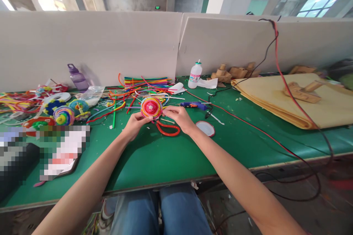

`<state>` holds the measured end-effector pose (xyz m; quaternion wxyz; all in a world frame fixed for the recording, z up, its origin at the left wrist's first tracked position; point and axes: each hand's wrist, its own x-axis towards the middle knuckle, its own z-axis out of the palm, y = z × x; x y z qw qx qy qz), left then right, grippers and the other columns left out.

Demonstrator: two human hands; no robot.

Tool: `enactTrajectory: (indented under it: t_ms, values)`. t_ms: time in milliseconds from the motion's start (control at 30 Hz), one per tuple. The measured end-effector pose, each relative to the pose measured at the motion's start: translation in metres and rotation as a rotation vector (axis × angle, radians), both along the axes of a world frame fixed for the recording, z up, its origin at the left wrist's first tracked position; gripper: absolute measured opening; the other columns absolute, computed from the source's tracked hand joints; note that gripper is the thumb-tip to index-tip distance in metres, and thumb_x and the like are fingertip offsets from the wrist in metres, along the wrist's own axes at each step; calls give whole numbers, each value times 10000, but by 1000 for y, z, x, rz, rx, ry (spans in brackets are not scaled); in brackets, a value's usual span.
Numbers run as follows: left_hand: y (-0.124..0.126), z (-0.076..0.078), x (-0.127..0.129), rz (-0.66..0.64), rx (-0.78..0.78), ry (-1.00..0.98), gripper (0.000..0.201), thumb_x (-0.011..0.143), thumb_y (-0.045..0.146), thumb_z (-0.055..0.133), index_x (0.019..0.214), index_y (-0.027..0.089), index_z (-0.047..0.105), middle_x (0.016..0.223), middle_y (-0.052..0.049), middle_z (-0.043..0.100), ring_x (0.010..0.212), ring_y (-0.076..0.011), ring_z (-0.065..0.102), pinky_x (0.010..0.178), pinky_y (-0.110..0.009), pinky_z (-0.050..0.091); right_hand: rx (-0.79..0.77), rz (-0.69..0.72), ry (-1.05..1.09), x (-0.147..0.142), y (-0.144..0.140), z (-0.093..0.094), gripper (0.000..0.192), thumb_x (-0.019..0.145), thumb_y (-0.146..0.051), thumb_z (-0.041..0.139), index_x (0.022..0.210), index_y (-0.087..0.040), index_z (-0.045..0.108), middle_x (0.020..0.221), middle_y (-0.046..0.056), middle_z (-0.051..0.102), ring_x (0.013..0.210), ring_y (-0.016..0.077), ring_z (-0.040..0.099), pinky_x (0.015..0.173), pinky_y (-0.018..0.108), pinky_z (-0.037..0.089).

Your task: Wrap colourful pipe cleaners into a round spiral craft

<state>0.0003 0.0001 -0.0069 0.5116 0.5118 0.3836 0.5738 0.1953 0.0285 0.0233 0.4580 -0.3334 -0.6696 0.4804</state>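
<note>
A round disc of coiled pipe cleaners point(150, 108), in pink, red, yellow and orange with a white centre, is held up over the table. My left hand point(135, 125) grips its lower left edge, thumb in front. At the disc's right edge, my right hand point(180, 117) pinches with closed fingers; a yellow pipe cleaner point(167, 108) shows at the fingertips. Red-handled scissors point(168, 130) lie just below the hands, their blades hidden. Right of my right hand is a blue glue gun point(194, 105). A white round piece with a red rim point(205, 128) lies nearby.
Loose pipe cleaners point(146, 82) spread behind the disc. Finished colourful discs point(63, 115) lie left, near a purple bottle point(78, 78). A white bottle point(195, 75) stands behind the glue gun. A red cord point(242, 120) crosses the table's right side, beside stacked yellowish sheets point(270, 99).
</note>
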Motion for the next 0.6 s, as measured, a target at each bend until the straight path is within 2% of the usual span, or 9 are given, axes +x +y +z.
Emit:
enactTrajectory:
  t_ms: [367,600]
  values:
    - [1,-1,0,-3,2,21,341,572,372,839,828,160,764,865,-66,741,872,-224,650,895,-358,458,34,-1,-11,-1,2,-3,238,705,-401,694,704,-163,700,762,28,666,764,156,577,732,291,438]
    - [1,-2,0,-8,9,21,317,580,375,837,804,163,764,853,-62,741,868,-221,648,890,-350,457,20,-1,5,-1,0,-1,201,702,-371,684,689,-170,695,781,31,676,786,163,585,757,295,441]
